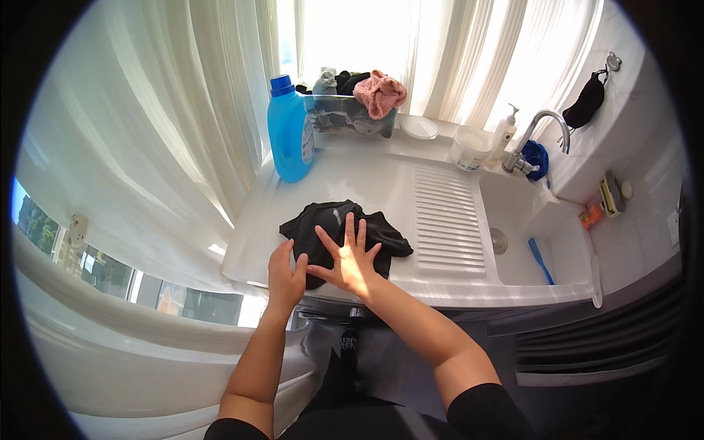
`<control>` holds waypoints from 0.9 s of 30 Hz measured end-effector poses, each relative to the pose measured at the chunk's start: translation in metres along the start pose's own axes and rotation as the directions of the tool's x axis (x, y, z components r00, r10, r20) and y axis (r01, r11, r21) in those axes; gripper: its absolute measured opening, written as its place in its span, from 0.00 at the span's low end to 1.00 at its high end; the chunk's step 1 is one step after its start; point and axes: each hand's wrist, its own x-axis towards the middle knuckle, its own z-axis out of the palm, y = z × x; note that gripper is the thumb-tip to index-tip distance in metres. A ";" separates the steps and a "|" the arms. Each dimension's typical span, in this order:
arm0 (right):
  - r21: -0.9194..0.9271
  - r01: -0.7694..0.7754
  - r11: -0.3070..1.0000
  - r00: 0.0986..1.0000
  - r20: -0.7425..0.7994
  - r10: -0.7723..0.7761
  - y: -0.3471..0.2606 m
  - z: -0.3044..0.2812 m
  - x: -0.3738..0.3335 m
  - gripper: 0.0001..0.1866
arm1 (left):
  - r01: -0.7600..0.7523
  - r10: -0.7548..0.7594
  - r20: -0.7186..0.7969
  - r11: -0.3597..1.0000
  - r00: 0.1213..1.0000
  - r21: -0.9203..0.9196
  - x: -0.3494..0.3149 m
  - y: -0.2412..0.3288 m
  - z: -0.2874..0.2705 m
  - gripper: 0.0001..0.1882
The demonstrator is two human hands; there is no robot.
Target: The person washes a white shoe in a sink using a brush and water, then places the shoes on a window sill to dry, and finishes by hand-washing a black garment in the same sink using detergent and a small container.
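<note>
A black cloth garment (386, 229) with a small pale mark lies crumpled on the white counter (367, 172) in front of me. My right hand (347, 258) is spread out over its middle, fingers apart, with nothing gripped. Along the garment's left edge is my left hand (286, 273), turned on its side with the thumb away from the fingers. It appears to touch the cloth and holds nothing that I can see. Part of the garment is hidden under my hands.
Behind the garment stand a blue detergent bottle (290, 136) and a clear bin (352, 117) of clothes with a pink cloth (380, 94). Rightward are a ribbed washboard (449, 220), a sink (517, 253) holding a blue brush (541, 260), a faucet (539, 128) and a white tub (471, 149).
</note>
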 end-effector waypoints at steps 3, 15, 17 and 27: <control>-0.105 0.073 0.992 0.997 -0.005 -0.074 0.025 0.017 0.074 0.40 | -0.033 0.033 0.019 0.999 0.999 -0.038 0.027 -0.006 0.029 0.23; -0.143 0.137 0.980 0.966 -0.198 -0.164 0.187 -0.032 0.202 0.30 | -0.107 0.140 0.270 0.985 0.952 -0.134 0.100 0.041 0.142 0.23; -0.145 0.069 0.987 0.975 -0.201 -0.098 0.223 -0.048 0.180 0.30 | -0.195 0.216 0.275 0.975 0.937 -0.104 0.105 0.062 0.162 0.24; 0.231 0.014 0.973 0.963 -0.265 0.049 0.447 -0.122 0.032 0.27 | -0.085 0.127 0.297 0.985 0.947 -0.150 0.070 0.186 0.273 0.21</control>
